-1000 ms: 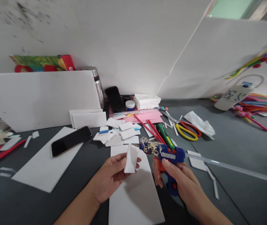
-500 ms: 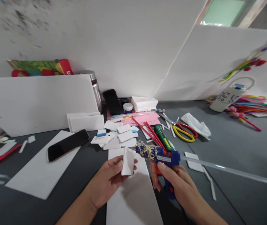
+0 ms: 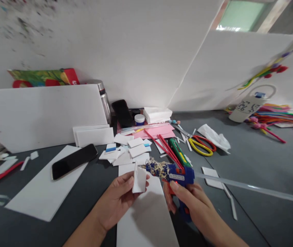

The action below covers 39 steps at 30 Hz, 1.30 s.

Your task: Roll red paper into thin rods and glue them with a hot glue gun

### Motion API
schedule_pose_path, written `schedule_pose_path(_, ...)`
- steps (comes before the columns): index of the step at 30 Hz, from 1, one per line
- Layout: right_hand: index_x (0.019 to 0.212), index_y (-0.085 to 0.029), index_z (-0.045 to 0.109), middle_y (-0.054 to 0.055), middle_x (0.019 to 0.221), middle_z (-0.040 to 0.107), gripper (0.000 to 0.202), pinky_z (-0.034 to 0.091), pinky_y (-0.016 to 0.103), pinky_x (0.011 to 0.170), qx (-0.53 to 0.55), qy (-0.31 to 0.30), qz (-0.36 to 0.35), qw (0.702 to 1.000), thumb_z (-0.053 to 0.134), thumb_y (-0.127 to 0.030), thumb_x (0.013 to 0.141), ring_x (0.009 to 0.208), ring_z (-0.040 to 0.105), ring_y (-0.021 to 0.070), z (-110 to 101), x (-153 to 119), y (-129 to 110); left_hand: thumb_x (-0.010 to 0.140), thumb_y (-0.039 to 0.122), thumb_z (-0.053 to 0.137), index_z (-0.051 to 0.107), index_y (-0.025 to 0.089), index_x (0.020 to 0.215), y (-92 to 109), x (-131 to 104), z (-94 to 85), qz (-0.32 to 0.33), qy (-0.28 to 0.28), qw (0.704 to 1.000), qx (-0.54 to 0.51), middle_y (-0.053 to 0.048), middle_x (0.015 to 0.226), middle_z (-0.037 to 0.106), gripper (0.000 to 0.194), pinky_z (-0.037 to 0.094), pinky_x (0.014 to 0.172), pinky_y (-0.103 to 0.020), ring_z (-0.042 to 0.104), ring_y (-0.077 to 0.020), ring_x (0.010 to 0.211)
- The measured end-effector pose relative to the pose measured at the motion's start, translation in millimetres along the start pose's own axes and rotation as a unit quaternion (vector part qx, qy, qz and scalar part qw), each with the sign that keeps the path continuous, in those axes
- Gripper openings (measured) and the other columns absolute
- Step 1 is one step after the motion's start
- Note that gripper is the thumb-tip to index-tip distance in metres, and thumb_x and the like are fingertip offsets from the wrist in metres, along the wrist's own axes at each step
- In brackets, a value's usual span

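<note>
Between the thumb and fingers of my left hand [image 3: 122, 195] a small white foam board piece [image 3: 139, 180] is held upright. My right hand [image 3: 192, 202] grips a blue hot glue gun [image 3: 179, 176], its thumb along the side and its fingers around the handle. Dried glue strands coat the gun's front, and a long clear glue stick [image 3: 252, 189] runs out of its back. The metal nozzle [image 3: 142, 166] is at the upper edge of the foam piece; whether it touches cannot be made out. A long white board [image 3: 149, 219] lies beneath both hands.
Small white pieces [image 3: 137, 147] lie piled ahead. Behind the glue gun are a green utility knife [image 3: 178, 151] and red-and-yellow scissors [image 3: 200, 145]. A black phone [image 3: 74, 161] rests on a white sheet [image 3: 40, 195] to the left. Crumpled tissue [image 3: 214, 137] is at right.
The glue gun has shifted slightly left and down, its nozzle moving along the top of the foam piece. My left hand stays nearly still, still holding the piece.
</note>
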State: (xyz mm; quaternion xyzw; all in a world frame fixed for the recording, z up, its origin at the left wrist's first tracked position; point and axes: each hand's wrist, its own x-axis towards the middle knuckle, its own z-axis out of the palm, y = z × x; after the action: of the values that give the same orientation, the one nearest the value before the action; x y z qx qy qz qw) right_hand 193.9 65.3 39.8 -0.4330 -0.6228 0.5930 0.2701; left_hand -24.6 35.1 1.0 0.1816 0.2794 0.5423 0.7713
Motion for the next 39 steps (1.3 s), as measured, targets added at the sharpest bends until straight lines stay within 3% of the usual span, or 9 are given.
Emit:
schedule_pose_path(20,0.063,-0.018,0.056,0.004,0.061,0.055,0.055,0.038,0.03,0.065,-0.013,-0.02,0.016,1.0,0.043,-0.063,0.093,0.066,0.052,0.0176,0.8,-4.7,-3.7,0.079,0.024,0.078,0.076,0.009,0.098,0.8,1.6,3.3,0.024,0.032,0.999,0.005,-0.009,0.09,0.075,0.025,0.053,0.081,-0.023,0.068,-0.0149,0.082)
schedule_pose_path(39,0.064,-0.018,0.059,0.003,0.063,0.056,0.051,0.043,0.027,0.06,-0.02,-0.02,0.037,0.999,0.051,-0.06,0.092,0.062,0.052,0.0157,1.0,-12.4,5.2,0.075,0.023,0.081,0.075,0.017,0.096,-0.7,2.6,-4.0,0.055,0.07,0.996,-0.026,-0.005,0.103,0.076,0.022,0.055,0.083,-0.028,0.069,-0.0164,0.091)
